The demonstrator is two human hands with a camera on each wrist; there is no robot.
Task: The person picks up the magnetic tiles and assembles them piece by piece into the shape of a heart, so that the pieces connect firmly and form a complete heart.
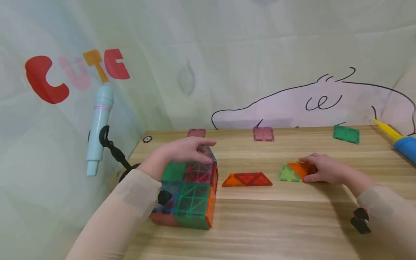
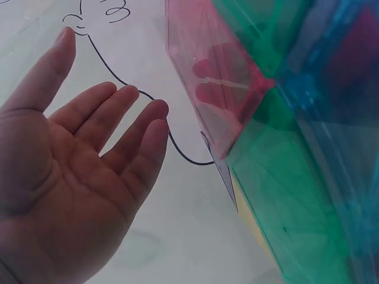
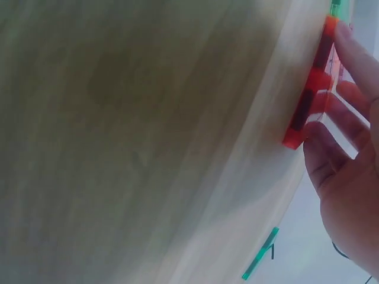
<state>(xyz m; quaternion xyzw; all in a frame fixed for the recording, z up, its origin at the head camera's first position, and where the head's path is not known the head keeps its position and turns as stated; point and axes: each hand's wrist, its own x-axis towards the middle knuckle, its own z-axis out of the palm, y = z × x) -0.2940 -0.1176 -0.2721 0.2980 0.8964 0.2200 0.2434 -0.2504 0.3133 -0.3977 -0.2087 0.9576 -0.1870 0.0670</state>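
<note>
A box-like structure of see-through magnetic tiles [image 1: 191, 202], green, pink, blue and orange, stands on the left of the table. My left hand [image 1: 191, 150] is over its far part in the head view. Seen from the left wrist, that hand [image 2: 89, 160] has loosely spread fingers and a bare palm, apart from the tile structure [image 2: 284, 177]. My right hand [image 1: 328, 169] holds an orange magnetic tile [image 1: 297, 168] between thumb and fingers; a light green triangle tile [image 1: 289, 174] adjoins it. The right wrist view shows the hand [image 3: 349, 160] gripping the orange-red tiles [image 3: 314, 89] edge-on.
Between the hands lies a strip of orange and red triangle tiles [image 1: 247, 179]. Pink tiles [image 1: 263, 134] and a green tile [image 1: 346, 134] sit along the back edge. A light blue microphone [image 1: 100, 126] on a black stand is at left; a blue-and-yellow object [image 1: 403, 144] is at right.
</note>
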